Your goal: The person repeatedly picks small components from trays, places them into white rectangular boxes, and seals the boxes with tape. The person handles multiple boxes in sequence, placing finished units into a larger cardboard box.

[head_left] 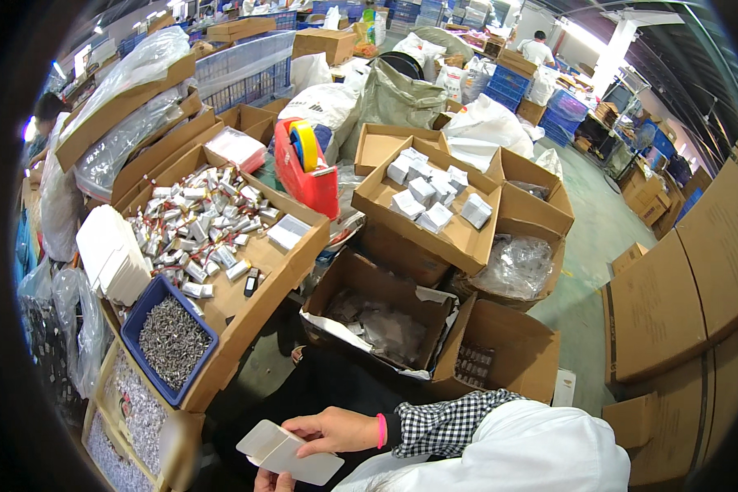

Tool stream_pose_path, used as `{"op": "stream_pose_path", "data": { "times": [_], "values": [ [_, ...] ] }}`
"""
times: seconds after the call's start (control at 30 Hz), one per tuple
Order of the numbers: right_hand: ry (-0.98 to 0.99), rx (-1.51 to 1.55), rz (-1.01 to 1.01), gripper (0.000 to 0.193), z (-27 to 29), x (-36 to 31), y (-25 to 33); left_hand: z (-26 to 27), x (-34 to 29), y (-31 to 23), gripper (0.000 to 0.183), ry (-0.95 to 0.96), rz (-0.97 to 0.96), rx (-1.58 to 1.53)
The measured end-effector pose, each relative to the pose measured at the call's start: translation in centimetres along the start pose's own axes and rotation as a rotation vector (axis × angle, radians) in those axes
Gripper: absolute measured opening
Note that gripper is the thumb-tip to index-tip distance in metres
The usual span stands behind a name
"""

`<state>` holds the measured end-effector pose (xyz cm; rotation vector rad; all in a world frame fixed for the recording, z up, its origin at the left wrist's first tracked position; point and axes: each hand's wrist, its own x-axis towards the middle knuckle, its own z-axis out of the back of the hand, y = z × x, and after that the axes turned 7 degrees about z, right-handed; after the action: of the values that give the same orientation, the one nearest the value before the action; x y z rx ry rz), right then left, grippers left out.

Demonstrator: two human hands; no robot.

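Brown cardboard cartons [656,312] stacked high along right side. Next down in size: shallow cardboard tray [246,348] at left, tilted in view, heaped with loose silver cells with red leads. Second cardboard tray [459,256] at centre, propped over other boxes, small white boxes [422,193] grouped inside. Below it, open box [418,303] with clear bags in the bottom; just beside, to the right, another open box [521,344] with dark brown pieces in rows. Above that pair, to the right, box of crumpled clear plastic [512,266].

Smaller: red tape dispenser [307,184] with yellow-sided roll, standing just beyond left tray's far right side. Blue bin [157,289] at that tray's near left corner, full of small metal parts. Stack of white card [111,254] just behind bin.

At lower edge, over dark clothing: white card piece [303,463], flat, one panel overlapping another. Gripped by both hands: right hand [336,430] closed on upper edge, thumb on face; left hand [275,481] pinching near lower edge, partly cut off by frame. Smallest: pink band [381,430] around right wrist; black piece [251,283] lying in left tray near cells.
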<state>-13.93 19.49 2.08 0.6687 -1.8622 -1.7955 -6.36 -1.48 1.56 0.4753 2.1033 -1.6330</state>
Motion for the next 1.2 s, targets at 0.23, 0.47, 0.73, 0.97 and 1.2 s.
{"op": "stream_pose_path", "data": {
  "times": [0.23,0.47,0.73,0.97,1.2],
  "values": [
    [0.048,-0.071,-0.057,0.048,-0.6,-0.5,-1.1,0.6,-0.3,2.0,0.049,-0.044,-0.108,0.091],
    [0.061,-0.139,-0.04,0.041,-1.0,-0.5,-0.4,0.5,-1.3,1.1,0.067,0.015,-0.216,0.089],
    [-0.003,-0.217,0.033,0.037,-1.0,-0.6,0.0,0.7,-1.6,1.4,0.069,-0.057,-0.126,-0.005],
    [0.063,-0.238,-0.007,0.042,-1.5,-0.9,0.3,1.3,-1.7,2.4,0.061,-0.073,-0.208,0.063],
    [0.024,-0.192,0.024,0.064,-1.3,-1.1,0.1,1.3,-2.1,2.2,0.044,-0.069,-0.231,0.049]
  ]
}}
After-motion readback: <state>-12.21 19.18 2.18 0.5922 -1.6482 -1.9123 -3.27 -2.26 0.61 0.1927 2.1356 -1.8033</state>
